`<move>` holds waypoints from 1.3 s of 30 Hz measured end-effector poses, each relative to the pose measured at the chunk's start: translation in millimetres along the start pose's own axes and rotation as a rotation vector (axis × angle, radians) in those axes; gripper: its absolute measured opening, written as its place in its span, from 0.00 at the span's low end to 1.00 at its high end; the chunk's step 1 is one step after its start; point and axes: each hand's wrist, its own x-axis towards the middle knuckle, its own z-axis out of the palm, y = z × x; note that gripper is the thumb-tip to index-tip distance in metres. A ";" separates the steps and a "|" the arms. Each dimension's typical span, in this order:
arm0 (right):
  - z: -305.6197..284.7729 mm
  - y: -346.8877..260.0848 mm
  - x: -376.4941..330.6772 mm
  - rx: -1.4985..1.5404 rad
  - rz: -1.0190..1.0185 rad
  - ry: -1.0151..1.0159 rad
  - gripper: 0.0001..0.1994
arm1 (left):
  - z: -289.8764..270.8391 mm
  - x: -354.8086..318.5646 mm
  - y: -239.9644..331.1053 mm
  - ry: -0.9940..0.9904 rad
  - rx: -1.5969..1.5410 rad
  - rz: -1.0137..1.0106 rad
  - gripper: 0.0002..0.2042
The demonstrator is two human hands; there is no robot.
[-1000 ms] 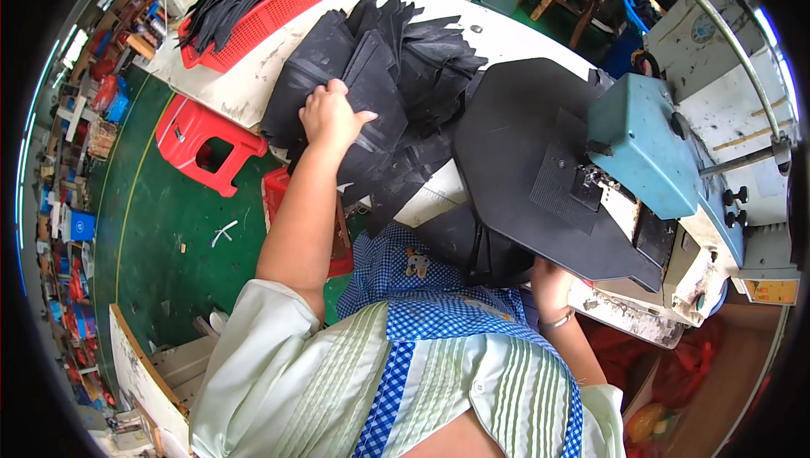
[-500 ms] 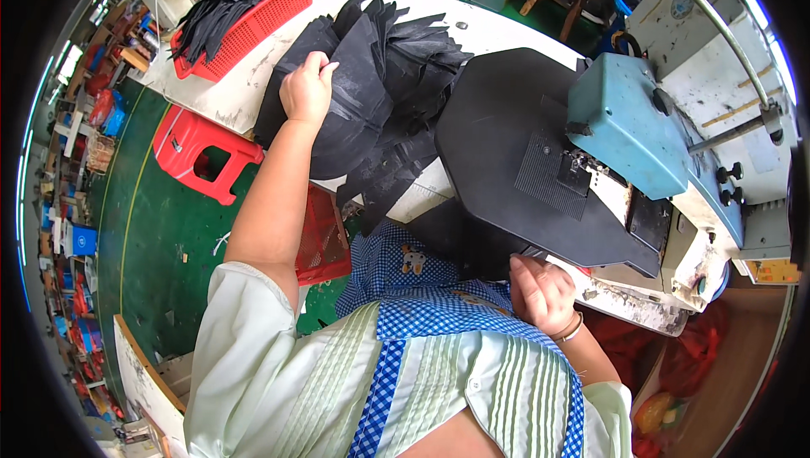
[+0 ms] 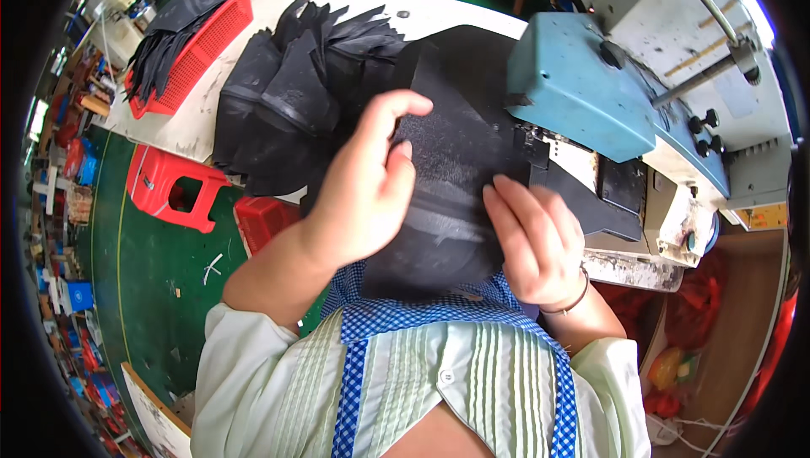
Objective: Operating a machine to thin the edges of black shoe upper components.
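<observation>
Black fabric piece (image 3: 447, 196) sits close before the chest, gripped by both hands: the left hand (image 3: 367, 184) curls over its left edge, the right hand (image 3: 536, 243) presses flat on its lower right. Beyond stands the blue sewing machine (image 3: 582, 87); farther left, a black pile (image 3: 295, 95) and a red basket (image 3: 198, 49).

One head-worn fisheye camera looks steeply down, close over the person's chest toward the sewing machine (image 3: 624, 95).
</observation>
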 end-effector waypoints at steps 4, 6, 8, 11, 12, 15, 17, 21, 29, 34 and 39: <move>1.2 16.1 -15.9 0.091 0.205 -0.123 0.25 | 23.9 6.4 10.4 -0.016 0.797 0.424 0.21; -1.2 23.6 -16.4 0.112 0.160 -0.182 0.25 | 33.8 14.4 1.0 -0.322 0.593 0.426 0.26; -7.9 27.7 -13.7 0.125 0.190 -0.206 0.25 | 36.0 12.8 4.4 -0.310 0.764 0.375 0.26; -11.1 34.8 -19.7 0.174 0.204 -0.153 0.24 | 42.6 16.6 7.3 -0.290 0.828 0.391 0.24; -9.3 35.7 -22.3 0.192 0.182 -0.135 0.24 | 43.8 16.1 8.9 -0.286 0.854 0.382 0.24; -7.9 37.6 -21.0 0.206 0.182 -0.116 0.24 | 47.2 23.4 11.4 -0.270 0.856 0.354 0.23; -7.2 37.4 -19.1 0.163 0.196 -0.144 0.25 | 47.3 27.1 10.9 -0.267 0.853 0.355 0.22; -5.3 39.8 -20.7 0.176 0.209 -0.133 0.25 | 47.0 32.6 10.7 -0.288 0.829 0.354 0.22; -3.8 38.2 -22.1 0.170 0.237 -0.110 0.26 | 48.2 37.1 10.1 -0.299 0.828 0.355 0.21; -2.2 38.4 -23.7 0.159 0.255 -0.101 0.25 | 50.2 45.4 3.4 -0.245 0.857 0.426 0.17; -1.4 38.1 -24.6 0.126 0.249 -0.090 0.25 | 48.9 50.1 -5.4 -0.235 0.812 0.445 0.13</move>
